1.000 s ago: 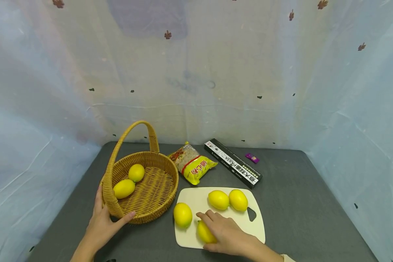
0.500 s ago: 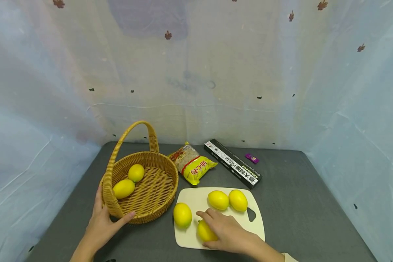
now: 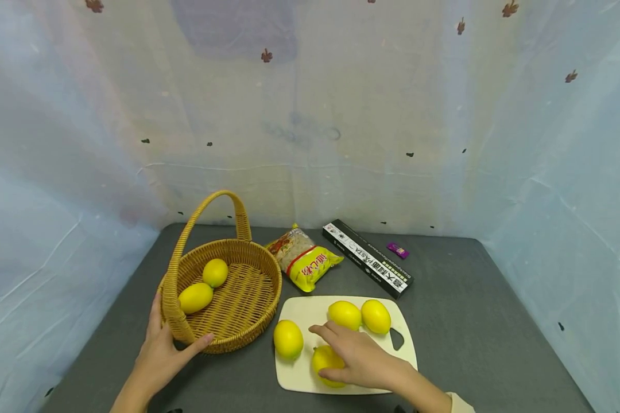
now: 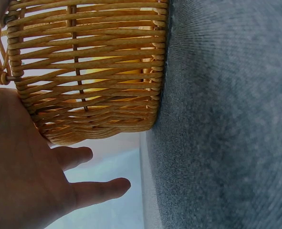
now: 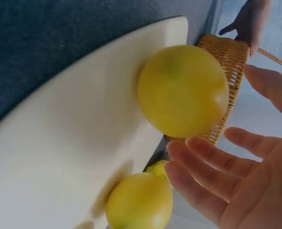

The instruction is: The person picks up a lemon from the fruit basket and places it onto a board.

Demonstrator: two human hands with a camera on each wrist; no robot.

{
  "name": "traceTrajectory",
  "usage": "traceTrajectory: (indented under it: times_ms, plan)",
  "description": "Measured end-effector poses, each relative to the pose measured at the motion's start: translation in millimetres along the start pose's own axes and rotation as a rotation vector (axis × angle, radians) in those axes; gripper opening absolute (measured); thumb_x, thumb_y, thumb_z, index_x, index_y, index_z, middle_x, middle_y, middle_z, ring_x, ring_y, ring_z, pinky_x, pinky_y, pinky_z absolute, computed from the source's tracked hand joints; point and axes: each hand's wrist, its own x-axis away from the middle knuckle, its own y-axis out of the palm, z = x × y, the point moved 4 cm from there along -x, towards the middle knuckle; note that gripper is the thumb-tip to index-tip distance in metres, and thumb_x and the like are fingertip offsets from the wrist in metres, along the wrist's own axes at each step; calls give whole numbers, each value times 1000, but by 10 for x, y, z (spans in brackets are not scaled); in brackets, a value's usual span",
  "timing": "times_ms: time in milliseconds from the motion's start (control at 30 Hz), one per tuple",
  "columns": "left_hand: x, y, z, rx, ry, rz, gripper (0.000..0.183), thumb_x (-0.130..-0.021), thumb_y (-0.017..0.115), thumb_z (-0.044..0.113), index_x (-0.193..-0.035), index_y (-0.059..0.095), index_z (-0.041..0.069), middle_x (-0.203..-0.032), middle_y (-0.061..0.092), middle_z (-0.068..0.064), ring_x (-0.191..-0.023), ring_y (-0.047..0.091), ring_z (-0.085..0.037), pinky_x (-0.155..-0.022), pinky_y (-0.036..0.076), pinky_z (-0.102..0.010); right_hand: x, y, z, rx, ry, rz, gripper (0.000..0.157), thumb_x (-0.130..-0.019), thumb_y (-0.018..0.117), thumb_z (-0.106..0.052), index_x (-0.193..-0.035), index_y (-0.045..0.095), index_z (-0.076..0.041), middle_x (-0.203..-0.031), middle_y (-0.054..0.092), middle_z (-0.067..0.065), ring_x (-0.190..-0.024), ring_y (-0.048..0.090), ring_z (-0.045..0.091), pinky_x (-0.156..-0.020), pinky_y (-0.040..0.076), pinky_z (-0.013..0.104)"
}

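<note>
My right hand (image 3: 359,358) hovers over the front lemon (image 3: 325,361) on a white cutting board (image 3: 302,381). In the right wrist view its fingers are spread, with a gap between them and the large lemon (image 5: 181,90). A further lemon (image 3: 288,339) lies to the left on the board, and two more, a left one (image 3: 344,315) and a right one (image 3: 376,316), sit behind. At the wicker basket (image 3: 245,338), my left hand (image 3: 157,355) rests against the outer side, thumb at the front rim. Two of its fingers (image 4: 102,191) stretch out straight past the weave.
Inside the basket lie two lemons, one nearer the handle (image 3: 196,297) and one behind (image 3: 215,272). Behind the board are a yellow noodle bag (image 3: 307,261), a black pasta box (image 3: 367,257) and a small purple packet (image 3: 398,249). The basket's handle (image 3: 186,235) arches high.
The right hand has loosened from the front lemon and risen slightly, its fingers spreading; more of that lemon shows now. The left hand and basket have stayed put.
</note>
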Motion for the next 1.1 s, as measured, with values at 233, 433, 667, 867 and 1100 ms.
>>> traceTrajectory:
  times_ms: [233, 433, 667, 867, 1100]
  plan:
    - [-12, 16, 3, -3, 5, 1, 95, -89, 72, 51, -159, 25, 8, -159, -34, -8, -142, -2, -62, -86, 27, -84, -99, -122, 33, -47, 50, -26, 63, -91, 74, -35, -144, 48, -13, -122, 59, 0, -97, 57, 8, -82, 52, 24]
    - [-10, 14, 10, -7, 16, 2, 96, -89, 72, 51, -159, 23, 7, -159, -34, -9, -140, 0, -64, -85, 28, -83, -283, -294, 4, -56, 43, -12, 58, -91, 74, -31, -141, 52, -11, -125, 57, 1, -99, 59, 11, -84, 52, 26]
    - [-9, 7, 15, -3, 19, 3, 99, -89, 72, 51, -161, 18, 10, -159, -34, -9, -140, 1, -64, -85, 28, -83, -574, -404, -42, -30, 13, -24, 48, -94, 72, -30, -137, 58, -13, -127, 58, 2, -104, 58, 12, -84, 52, 28]
    - [-10, 4, 3, -7, 6, -6, 99, -89, 72, 50, -161, 17, 9, -158, -35, -9, -136, 10, -68, -84, 31, -82, -953, -465, -118, 45, -27, -41, 46, -96, 69, -32, -136, 60, -13, -129, 58, 4, -112, 57, 16, -87, 51, 29]
    - [-22, 23, -4, 2, 13, -12, 101, -90, 72, 49, -162, 11, 12, -157, -37, -7, -134, 13, -69, -83, 34, -80, -1434, -526, -317, 134, -93, -79, 47, -97, 67, -33, -138, 59, -13, -131, 56, 5, -113, 56, 17, -91, 47, 24]
